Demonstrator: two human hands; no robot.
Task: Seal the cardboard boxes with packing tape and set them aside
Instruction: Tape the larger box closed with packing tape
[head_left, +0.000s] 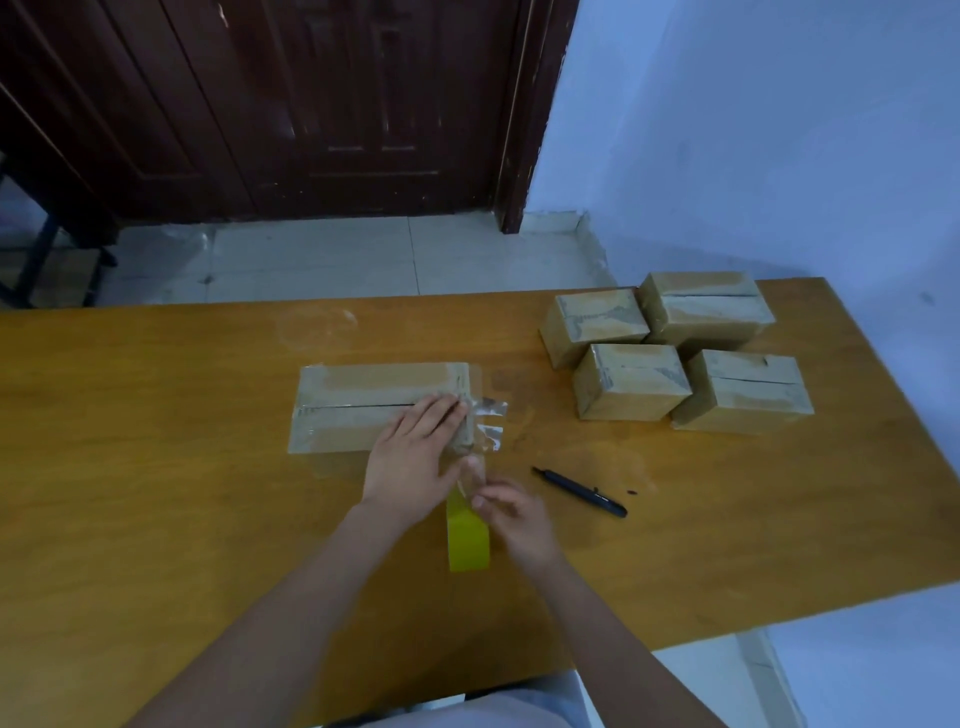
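Left hand (415, 457) presses flat, fingers straight, on the box (382, 408); right hand (511, 512) pinches the yellow tape roll (467, 535) on the counter (182, 467)

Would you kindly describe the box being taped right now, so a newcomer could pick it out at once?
Start at the wooden table and ignore the four boxes clustered at its far right. The box being taped lies alone near the middle. Unlike the others, it is long and low, the left hand presses flat on its right end, and loose clear tape hangs off that end.
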